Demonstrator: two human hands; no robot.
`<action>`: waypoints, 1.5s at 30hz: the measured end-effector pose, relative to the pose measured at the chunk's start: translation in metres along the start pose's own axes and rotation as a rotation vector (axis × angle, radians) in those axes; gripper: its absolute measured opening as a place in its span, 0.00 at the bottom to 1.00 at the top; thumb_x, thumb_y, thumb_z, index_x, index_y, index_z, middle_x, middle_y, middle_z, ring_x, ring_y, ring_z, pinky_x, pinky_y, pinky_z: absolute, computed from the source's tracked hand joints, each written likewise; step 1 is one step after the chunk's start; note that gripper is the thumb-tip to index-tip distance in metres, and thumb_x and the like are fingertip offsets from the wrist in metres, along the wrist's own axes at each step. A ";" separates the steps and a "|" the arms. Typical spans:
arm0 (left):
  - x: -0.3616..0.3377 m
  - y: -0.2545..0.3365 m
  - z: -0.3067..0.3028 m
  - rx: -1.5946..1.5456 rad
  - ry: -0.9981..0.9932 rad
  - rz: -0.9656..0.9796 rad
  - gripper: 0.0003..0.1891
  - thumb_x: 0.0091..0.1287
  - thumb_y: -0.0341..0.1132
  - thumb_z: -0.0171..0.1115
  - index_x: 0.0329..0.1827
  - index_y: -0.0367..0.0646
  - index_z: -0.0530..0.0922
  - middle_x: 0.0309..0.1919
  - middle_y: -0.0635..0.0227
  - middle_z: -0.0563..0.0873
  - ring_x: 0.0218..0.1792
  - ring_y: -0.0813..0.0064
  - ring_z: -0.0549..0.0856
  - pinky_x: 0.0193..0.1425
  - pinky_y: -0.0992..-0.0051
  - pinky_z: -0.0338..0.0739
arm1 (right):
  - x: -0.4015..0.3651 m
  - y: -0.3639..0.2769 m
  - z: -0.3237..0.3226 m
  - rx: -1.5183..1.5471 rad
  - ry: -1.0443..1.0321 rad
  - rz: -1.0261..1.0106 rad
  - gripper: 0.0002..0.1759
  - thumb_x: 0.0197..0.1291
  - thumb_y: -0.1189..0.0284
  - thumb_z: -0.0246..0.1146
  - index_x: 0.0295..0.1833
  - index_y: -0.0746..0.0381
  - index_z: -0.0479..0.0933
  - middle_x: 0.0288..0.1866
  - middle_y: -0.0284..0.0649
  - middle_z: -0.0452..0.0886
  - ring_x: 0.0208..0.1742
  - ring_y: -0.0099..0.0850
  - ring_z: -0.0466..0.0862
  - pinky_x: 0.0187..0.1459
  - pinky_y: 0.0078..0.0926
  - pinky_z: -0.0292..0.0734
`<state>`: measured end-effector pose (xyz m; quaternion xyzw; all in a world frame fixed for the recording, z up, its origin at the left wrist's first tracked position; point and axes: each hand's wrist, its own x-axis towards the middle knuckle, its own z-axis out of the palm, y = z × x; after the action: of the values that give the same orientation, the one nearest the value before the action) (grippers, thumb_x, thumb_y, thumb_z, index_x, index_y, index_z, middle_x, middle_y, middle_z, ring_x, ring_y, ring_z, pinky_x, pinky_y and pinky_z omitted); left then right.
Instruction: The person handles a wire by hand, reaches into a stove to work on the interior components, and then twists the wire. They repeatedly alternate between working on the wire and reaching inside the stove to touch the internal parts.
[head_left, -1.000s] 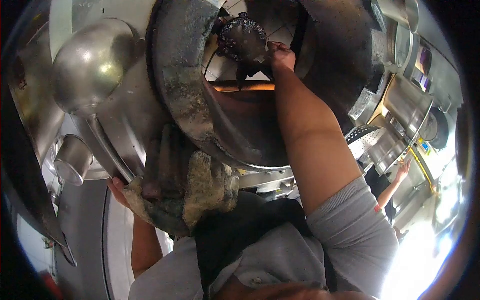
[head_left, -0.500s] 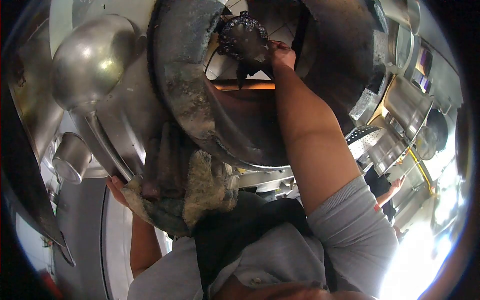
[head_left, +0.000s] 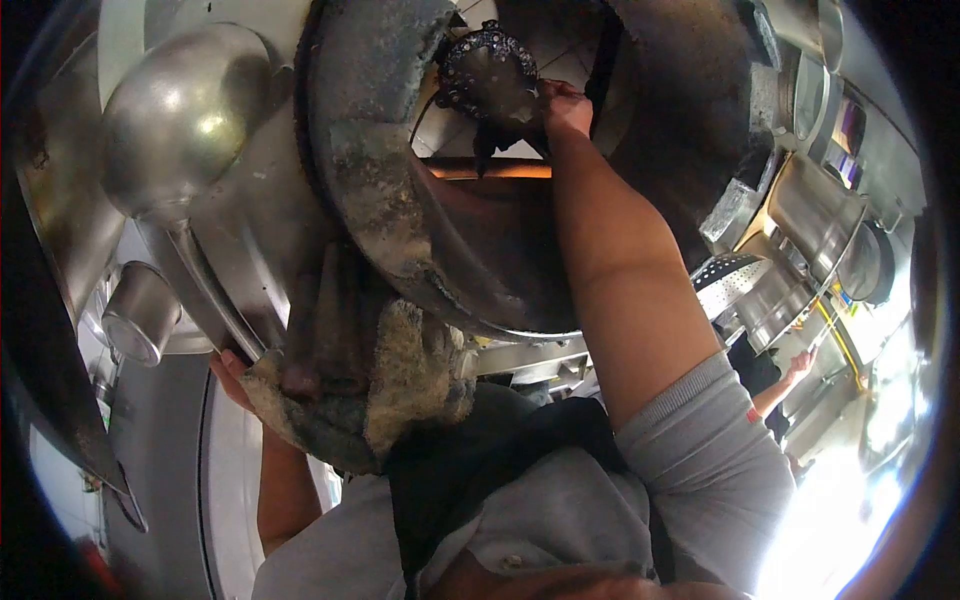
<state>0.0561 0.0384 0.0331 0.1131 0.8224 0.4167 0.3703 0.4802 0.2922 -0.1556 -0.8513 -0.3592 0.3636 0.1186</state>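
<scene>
Blackened burner sits just left of our right hand, fingers curled, grip unclear; our left hand is partly open by ladle handle and fuzzy cloth, hold unclear; we judge work underway, remainder untellable.

1. Harsh white glare burns out the lower right, hiding detail.
2. The middle is dimmer, with deep shadow inside the thick ring and on the apron.
3. A narrow orange glow shows within the ring.
4. Soft highlights shine on the rounded metal bowl.
5. Wide-angle distortion bends the outer areas; the corners go black.
6. Fine detail looks slightly soft.
</scene>
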 end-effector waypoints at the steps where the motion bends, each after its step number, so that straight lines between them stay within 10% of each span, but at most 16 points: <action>1: 0.000 0.002 0.004 -0.001 0.001 0.000 0.24 0.74 0.53 0.49 0.51 0.37 0.71 0.41 0.61 0.78 0.43 0.70 0.77 0.49 0.68 0.74 | 0.002 0.002 0.001 0.016 -0.007 0.004 0.11 0.61 0.65 0.65 0.42 0.60 0.85 0.32 0.37 0.87 0.28 0.26 0.85 0.33 0.25 0.78; 17: -0.004 0.012 0.014 -0.069 0.093 -0.097 0.24 0.75 0.52 0.51 0.54 0.36 0.70 0.43 0.61 0.78 0.43 0.70 0.78 0.48 0.68 0.75 | 0.006 0.001 0.003 -0.029 -0.032 0.051 0.11 0.61 0.68 0.65 0.44 0.63 0.85 0.30 0.38 0.87 0.28 0.27 0.85 0.33 0.26 0.78; 22: -0.003 0.006 0.008 -0.126 0.082 -0.110 0.23 0.75 0.51 0.51 0.55 0.36 0.70 0.43 0.62 0.78 0.44 0.70 0.78 0.48 0.68 0.76 | 0.027 0.019 0.006 -0.714 0.001 -0.347 0.16 0.55 0.61 0.65 0.44 0.58 0.85 0.39 0.45 0.88 0.42 0.41 0.88 0.45 0.33 0.81; 37: -0.003 0.003 0.006 -0.326 0.167 -0.240 0.23 0.74 0.48 0.53 0.61 0.38 0.70 0.50 0.61 0.79 0.49 0.68 0.79 0.54 0.65 0.77 | 0.031 0.013 0.007 -0.455 0.069 -0.139 0.17 0.60 0.59 0.60 0.47 0.55 0.85 0.43 0.46 0.86 0.49 0.47 0.85 0.50 0.39 0.79; 40: -0.006 -0.009 -0.006 -0.273 0.046 -0.182 0.24 0.75 0.48 0.53 0.64 0.38 0.69 0.52 0.59 0.79 0.52 0.66 0.79 0.57 0.64 0.77 | 0.017 -0.013 -0.004 -0.550 0.000 -0.359 0.18 0.59 0.56 0.60 0.46 0.56 0.85 0.44 0.47 0.86 0.50 0.48 0.84 0.51 0.40 0.78; 42: -0.007 -0.040 -0.024 0.595 0.033 0.236 0.22 0.75 0.47 0.53 0.62 0.39 0.70 0.54 0.59 0.79 0.54 0.66 0.79 0.59 0.64 0.77 | 0.031 -0.002 -0.002 -0.596 -0.025 -0.387 0.19 0.59 0.56 0.60 0.46 0.56 0.85 0.45 0.47 0.86 0.51 0.48 0.84 0.52 0.40 0.78; 45: -0.006 -0.044 -0.026 0.537 0.031 0.183 0.20 0.76 0.46 0.52 0.60 0.39 0.70 0.54 0.59 0.79 0.55 0.66 0.79 0.60 0.63 0.77 | 0.019 -0.017 -0.011 -0.578 -0.047 -0.280 0.20 0.57 0.55 0.60 0.47 0.57 0.84 0.47 0.47 0.86 0.52 0.47 0.84 0.53 0.40 0.78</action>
<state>0.0479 -0.0081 0.0119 0.2744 0.8954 0.2172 0.2753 0.4884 0.3182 -0.1504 -0.7836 -0.5637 0.2460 -0.0876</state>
